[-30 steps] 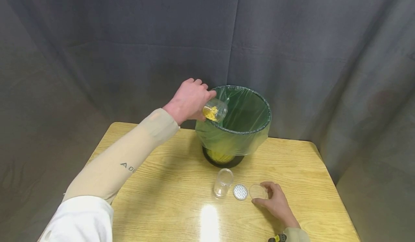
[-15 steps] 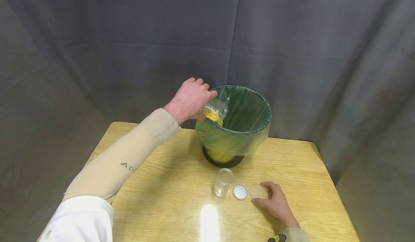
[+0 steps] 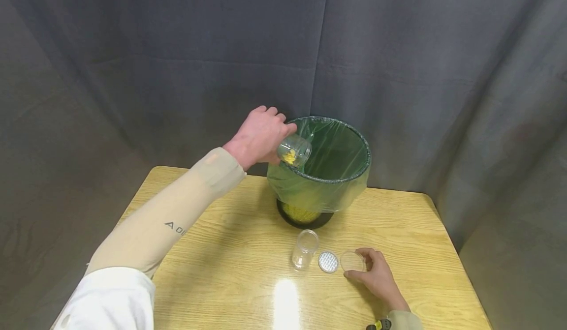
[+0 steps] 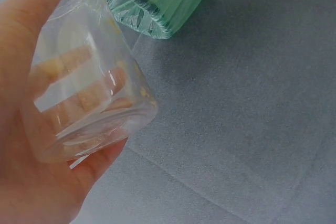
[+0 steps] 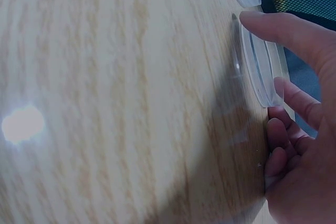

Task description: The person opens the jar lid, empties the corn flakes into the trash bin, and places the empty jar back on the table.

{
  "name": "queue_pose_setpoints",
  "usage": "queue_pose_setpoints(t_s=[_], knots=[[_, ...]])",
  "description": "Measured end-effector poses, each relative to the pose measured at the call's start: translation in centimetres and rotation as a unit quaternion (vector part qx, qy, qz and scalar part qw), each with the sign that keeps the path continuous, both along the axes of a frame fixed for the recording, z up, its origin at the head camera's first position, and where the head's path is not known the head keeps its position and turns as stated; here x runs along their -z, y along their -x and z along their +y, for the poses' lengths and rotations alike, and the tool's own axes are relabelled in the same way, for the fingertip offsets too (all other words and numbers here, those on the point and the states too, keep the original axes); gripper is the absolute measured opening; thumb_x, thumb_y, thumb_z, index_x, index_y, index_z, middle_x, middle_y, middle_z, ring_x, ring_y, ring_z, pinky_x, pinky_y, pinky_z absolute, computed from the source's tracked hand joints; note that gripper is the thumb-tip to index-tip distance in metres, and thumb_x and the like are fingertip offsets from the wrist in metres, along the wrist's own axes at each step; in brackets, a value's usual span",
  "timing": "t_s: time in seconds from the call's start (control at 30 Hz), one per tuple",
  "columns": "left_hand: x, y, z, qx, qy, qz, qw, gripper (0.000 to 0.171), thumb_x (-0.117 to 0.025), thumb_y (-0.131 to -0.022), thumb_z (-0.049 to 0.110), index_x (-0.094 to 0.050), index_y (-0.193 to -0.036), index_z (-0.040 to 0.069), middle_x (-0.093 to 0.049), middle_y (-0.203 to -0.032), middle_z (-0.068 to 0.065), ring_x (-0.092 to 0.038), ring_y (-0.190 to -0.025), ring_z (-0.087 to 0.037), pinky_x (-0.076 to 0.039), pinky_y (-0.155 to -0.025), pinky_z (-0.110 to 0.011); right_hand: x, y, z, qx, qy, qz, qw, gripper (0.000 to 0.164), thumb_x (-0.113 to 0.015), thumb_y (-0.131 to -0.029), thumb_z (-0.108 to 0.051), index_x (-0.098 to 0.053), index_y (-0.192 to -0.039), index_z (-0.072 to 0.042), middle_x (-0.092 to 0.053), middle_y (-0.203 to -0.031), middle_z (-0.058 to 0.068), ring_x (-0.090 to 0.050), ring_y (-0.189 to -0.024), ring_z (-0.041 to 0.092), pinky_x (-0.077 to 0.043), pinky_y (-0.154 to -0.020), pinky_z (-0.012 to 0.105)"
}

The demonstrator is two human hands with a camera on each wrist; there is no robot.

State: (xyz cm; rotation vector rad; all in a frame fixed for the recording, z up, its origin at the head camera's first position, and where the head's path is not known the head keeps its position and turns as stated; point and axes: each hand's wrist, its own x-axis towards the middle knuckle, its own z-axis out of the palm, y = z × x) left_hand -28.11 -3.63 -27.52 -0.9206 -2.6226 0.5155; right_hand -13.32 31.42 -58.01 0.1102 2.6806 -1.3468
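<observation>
My left hand [image 3: 261,135] grips a clear plastic jar [image 3: 298,145], tipped with its mouth over the near-left rim of a waste bin [image 3: 330,180]. Small yellow pieces [image 3: 289,157] lie inside the jar. In the left wrist view, fingers wrap the jar [image 4: 100,77] and yellow specks cling to its wall. On the table, my right hand [image 3: 376,276] holds a clear round lid [image 3: 352,261] between thumb and fingers. The right wrist view shows the thumb at one edge of the lid [image 5: 257,61] and a fingertip at the other.
A green translucent bag [image 3: 319,197] lines the bin and hangs over its rim. Toward the front stands another clear jar [image 3: 305,244]. Between it and the lid lies a silver patterned disc [image 3: 328,261]. Grey curtains [image 3: 212,49] surround the wooden table [image 3: 230,271].
The yellow pieces shifted in a blur toward the jar's mouth half a second ago; fewer show inside now. Both hands stay almost where they were.
</observation>
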Motion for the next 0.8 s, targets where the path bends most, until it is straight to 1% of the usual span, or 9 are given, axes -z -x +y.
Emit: queue_pose_setpoints(t_s=[0.13,0.23,0.37,0.47,0.6,0.8], knots=[[-0.1,0.0,0.1,0.004,0.003,0.001,1.0000,0.067,-0.089,-0.067,0.052,-0.067,-0.122,0.022,-0.068,-0.107,-0.005,-0.059,-0.098,-0.028,-0.046,-0.082,-0.037,0.0,0.0,0.0,0.003,-0.002,-0.002,1.000,0.073,-0.092,-0.076,-0.026,-0.054,-0.133,0.001,-0.046,-0.128,0.019,-0.044,-0.122,0.035,-0.040,-0.105,0.053],[-0.3,-0.1,0.3,0.012,0.024,0.011,0.9996,0.067,-0.090,-0.067,0.049,-0.066,-0.124,0.022,-0.067,-0.109,-0.006,-0.057,-0.101,-0.029,-0.045,-0.086,-0.038,-0.2,-0.1,-0.1,0.003,-0.002,-0.003,1.000,0.073,-0.092,-0.075,-0.025,-0.054,-0.132,0.001,-0.046,-0.125,0.019,-0.044,-0.118,0.033,-0.041,-0.103,0.051],[-0.5,0.0,0.7,0.043,0.055,0.041,0.9967,0.053,-0.086,-0.075,0.032,-0.065,-0.123,0.022,-0.066,-0.109,-0.006,-0.055,-0.101,-0.029,-0.042,-0.088,-0.038,-0.3,-0.1,-0.1,0.004,-0.005,-0.002,1.000,0.072,-0.092,-0.075,-0.024,-0.055,-0.132,0.002,-0.046,-0.123,0.018,-0.044,-0.114,0.032,-0.042,-0.100,0.050],[-0.5,0.1,1.0,0.070,0.061,0.066,0.9935,0.040,-0.077,-0.082,0.016,-0.067,-0.120,0.022,-0.065,-0.106,-0.005,-0.053,-0.097,-0.029,-0.041,-0.086,-0.037,-0.3,-0.1,-0.1,0.003,-0.007,0.000,1.000,0.073,-0.092,-0.075,-0.025,-0.055,-0.132,0.002,-0.047,-0.123,0.018,-0.045,-0.114,0.031,-0.042,-0.101,0.049],[-0.5,0.1,1.1,0.091,0.063,0.090,0.9897,0.034,-0.072,-0.087,0.007,-0.068,-0.117,0.024,-0.065,-0.108,-0.004,-0.052,-0.096,-0.028,-0.040,-0.085,-0.036,-0.4,0.1,-0.3,0.000,-0.005,0.002,1.000,0.073,-0.091,-0.076,-0.024,-0.055,-0.133,0.002,-0.047,-0.122,0.017,-0.045,-0.113,0.031,-0.043,-0.101,0.049],[-0.6,-0.1,1.0,0.102,0.084,0.102,0.9860,0.038,-0.067,-0.094,0.001,-0.064,-0.123,0.025,-0.062,-0.113,-0.004,-0.048,-0.098,-0.028,-0.038,-0.087,-0.036,-0.4,0.0,-0.5,-0.002,-0.005,0.002,1.000,0.072,-0.091,-0.076,-0.024,-0.055,-0.132,0.002,-0.046,-0.120,0.017,-0.044,-0.110,0.030,-0.043,-0.098,0.047]])
